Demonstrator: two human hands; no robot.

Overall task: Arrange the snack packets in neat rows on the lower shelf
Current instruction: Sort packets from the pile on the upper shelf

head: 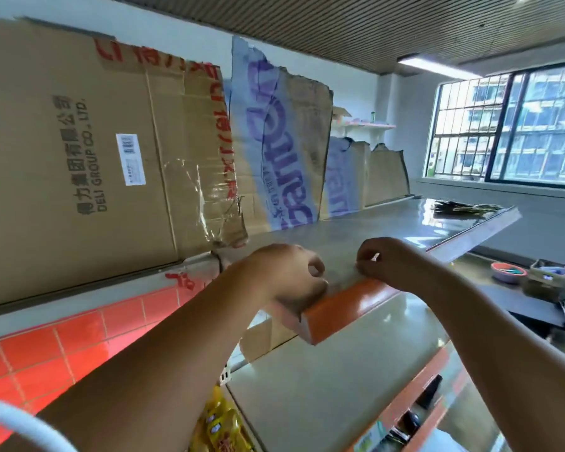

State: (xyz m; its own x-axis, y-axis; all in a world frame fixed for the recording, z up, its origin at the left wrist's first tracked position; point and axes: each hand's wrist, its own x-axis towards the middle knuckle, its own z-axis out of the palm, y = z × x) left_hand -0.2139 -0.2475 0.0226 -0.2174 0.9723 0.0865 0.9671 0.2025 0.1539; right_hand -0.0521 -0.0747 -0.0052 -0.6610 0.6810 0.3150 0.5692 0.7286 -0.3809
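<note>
Yellow snack packets (221,425) show at the bottom of the view, on a shelf below my arms. My left hand (287,275) lies over the left end of the top shelf's orange front strip (346,308), with its fingers curled onto the grey shelf top (388,230). My right hand (395,262) sits just to the right on the same shelf top. Its fingertips pinch a small pale, shiny piece (374,257); I cannot tell what that piece is. The lower shelves (418,399) with orange edges are seen only at a steep slant.
Flattened cardboard boxes (88,151) lean on the wall behind the shelf top. A dark bundle (460,207) lies at the shelf's far end. A trolley with a pink bowl (508,272) and boxes stands at right, below barred windows. A white curved bar (23,422) crosses the bottom left.
</note>
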